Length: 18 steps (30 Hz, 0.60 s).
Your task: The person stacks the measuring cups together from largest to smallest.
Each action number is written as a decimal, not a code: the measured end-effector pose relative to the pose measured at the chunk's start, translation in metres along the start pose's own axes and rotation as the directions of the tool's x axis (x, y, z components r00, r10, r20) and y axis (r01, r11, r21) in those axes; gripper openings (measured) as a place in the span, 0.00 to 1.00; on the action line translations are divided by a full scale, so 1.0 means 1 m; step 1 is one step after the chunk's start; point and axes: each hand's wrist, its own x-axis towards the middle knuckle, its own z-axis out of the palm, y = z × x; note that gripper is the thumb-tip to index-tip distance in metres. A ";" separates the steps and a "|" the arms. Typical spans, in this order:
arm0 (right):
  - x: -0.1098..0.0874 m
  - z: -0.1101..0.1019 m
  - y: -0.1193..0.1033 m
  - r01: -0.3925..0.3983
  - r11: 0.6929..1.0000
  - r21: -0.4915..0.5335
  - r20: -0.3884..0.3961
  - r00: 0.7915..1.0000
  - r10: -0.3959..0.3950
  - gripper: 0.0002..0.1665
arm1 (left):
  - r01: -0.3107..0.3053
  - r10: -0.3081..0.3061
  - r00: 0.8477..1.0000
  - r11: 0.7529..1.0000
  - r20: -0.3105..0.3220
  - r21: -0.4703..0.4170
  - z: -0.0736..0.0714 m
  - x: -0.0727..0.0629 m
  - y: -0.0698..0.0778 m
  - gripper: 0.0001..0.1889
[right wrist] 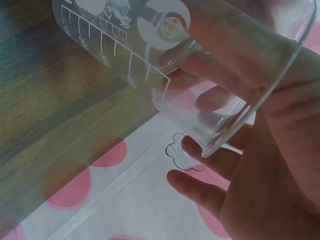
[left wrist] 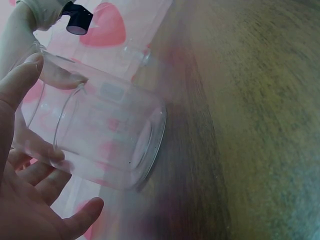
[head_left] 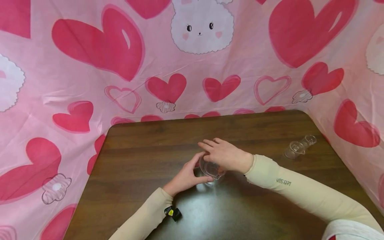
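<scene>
A large clear glass beaker [head_left: 211, 169] with white graduation marks stands near the middle of the table. A smaller clear beaker [left wrist: 102, 132] sits nested inside it. My left hand [head_left: 187, 174] holds the large beaker, thumb on the near side and fingers at the far left. From above, my right hand [head_left: 227, 155] reaches over the mouth of the large beaker. In the left wrist view its thumb and a finger pinch the inner beaker near its rim, while other fingers stick out loosely. The right wrist view shows the large beaker's rim [right wrist: 255, 106] across that hand.
Two small clear glass beakers, a nearer one [head_left: 294, 151] and a farther one [head_left: 310, 140], stand close together at the right of the brown wooden table [head_left: 144, 160]. A pink heart-patterned cloth [head_left: 192, 66] hangs behind and along both sides.
</scene>
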 end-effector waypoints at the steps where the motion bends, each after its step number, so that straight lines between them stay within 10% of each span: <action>1: 0.000 0.000 0.000 -0.001 1.000 -0.001 0.003 1.000 0.001 0.41 | 0.002 -0.002 1.000 1.000 0.001 -0.001 0.000 0.000 0.000 0.46; 18: -0.020 -0.026 0.020 -0.058 0.941 0.334 0.046 0.998 0.045 0.31 | 0.021 -0.021 1.000 1.000 -0.002 -0.016 0.000 0.000 0.001 0.45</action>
